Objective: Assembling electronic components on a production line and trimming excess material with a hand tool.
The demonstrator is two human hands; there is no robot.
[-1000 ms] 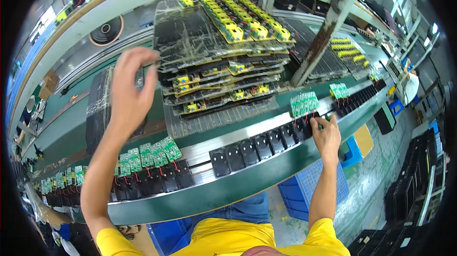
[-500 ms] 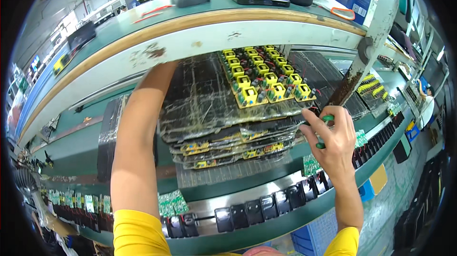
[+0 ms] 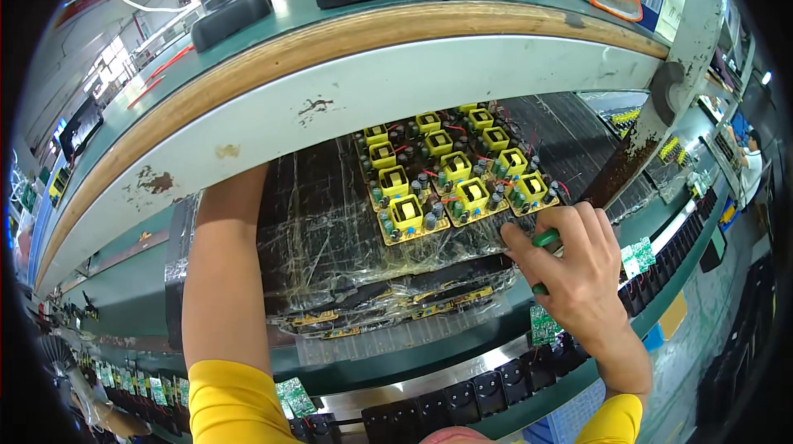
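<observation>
My left forearm (image 3: 225,279) reaches up beneath the shelf beam, which hides the hand and its fingers. Curled around a green-handled tool (image 3: 543,238), probably pliers or cutters, my right hand (image 3: 574,266) is closed at the right front corner of a stack of black trays (image 3: 314,250). The tool's working end is out of sight. On the top tray, several circuit boards (image 3: 413,214) with yellow transformers, capacitors and red wires stand in rows close to my right fingers. More boards show at the edges of the trays below.
A white shelf beam (image 3: 363,85) crosses above the stack, joined to a rusty metal post (image 3: 632,159) on the right. In front runs a line of black housings (image 3: 458,401) with green circuit boards (image 3: 295,398). A person (image 3: 750,165) is far right.
My view has moved closer to the stack and shifted, so the beam covers more of it. My right hand still holds the green-handled tool by the tray corner.
</observation>
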